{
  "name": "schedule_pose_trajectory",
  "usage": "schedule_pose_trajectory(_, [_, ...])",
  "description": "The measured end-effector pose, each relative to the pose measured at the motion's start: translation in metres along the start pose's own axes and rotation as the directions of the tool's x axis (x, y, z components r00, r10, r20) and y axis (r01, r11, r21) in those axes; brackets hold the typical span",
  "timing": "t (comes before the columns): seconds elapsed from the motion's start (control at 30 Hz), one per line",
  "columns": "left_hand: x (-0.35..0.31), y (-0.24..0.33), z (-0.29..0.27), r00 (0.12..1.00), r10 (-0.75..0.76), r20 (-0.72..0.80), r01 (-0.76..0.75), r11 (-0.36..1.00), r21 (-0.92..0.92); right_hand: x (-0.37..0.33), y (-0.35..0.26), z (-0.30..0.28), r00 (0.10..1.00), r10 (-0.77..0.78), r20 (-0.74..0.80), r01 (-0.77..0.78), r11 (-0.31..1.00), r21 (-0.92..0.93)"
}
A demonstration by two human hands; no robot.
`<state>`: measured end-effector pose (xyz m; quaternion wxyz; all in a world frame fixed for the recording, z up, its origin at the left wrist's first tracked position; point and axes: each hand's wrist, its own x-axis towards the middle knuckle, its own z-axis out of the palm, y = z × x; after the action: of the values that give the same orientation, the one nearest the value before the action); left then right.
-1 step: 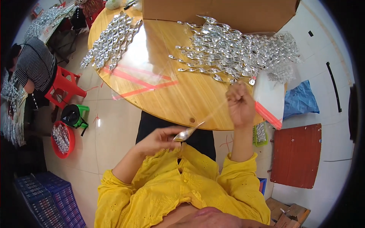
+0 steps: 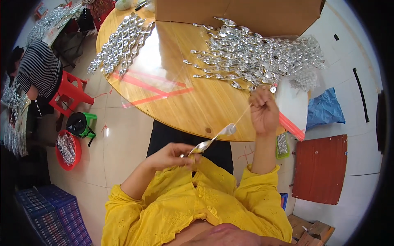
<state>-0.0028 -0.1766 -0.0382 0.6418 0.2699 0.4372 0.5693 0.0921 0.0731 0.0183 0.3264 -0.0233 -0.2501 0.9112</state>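
My left hand [image 2: 171,156] is closed around the lower part of a twisted silver strip [image 2: 202,146], just off the table's near edge. The strip slants up and right to a broad rounded end [image 2: 228,129]. From that end a thin pale string [image 2: 243,116] runs taut to my right hand [image 2: 263,111], whose fingers are pinched on it over the table. Beyond my right hand lies a big pile of twisted silver strips [image 2: 250,55], many with rounded ends facing left. A smaller bundle of such strips [image 2: 119,46] rests on the table's left side.
The round wooden table [image 2: 193,117] carries clear plastic sheets with red tape [image 2: 154,92]. A cardboard box [image 2: 238,12] stands at its far side. At left, a person in stripes [image 2: 41,65] sits on a red stool [image 2: 69,92], near a red basin [image 2: 67,151] of silver pieces.
The strip's rounded end now shows clearly between my hands, where only a faint blur was before. My right hand has shifted slightly right.
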Motion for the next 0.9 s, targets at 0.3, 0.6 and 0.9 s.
schedule_pose_trajectory(0.3, [-0.04,0.065,-0.069,0.654,0.582,-0.483,-0.282,0.78,0.559,-0.016,0.034,-0.02,0.999,-0.051,0.02,0.048,0.632,-0.773])
schedule_pose_trajectory(0.6, [0.027,0.18,-0.205,0.156,0.92,-0.36,0.639,0.184,0.747,-0.035,0.054,-0.029,0.871,-0.069,0.486,0.444,-0.307,-0.841])
schedule_pose_trajectory(0.9, [0.046,0.188,-0.256,0.213,0.935,-0.282,0.825,-0.017,0.565,-0.035,0.059,-0.031,0.868,-0.105,0.486,0.415,-0.386,-0.824])
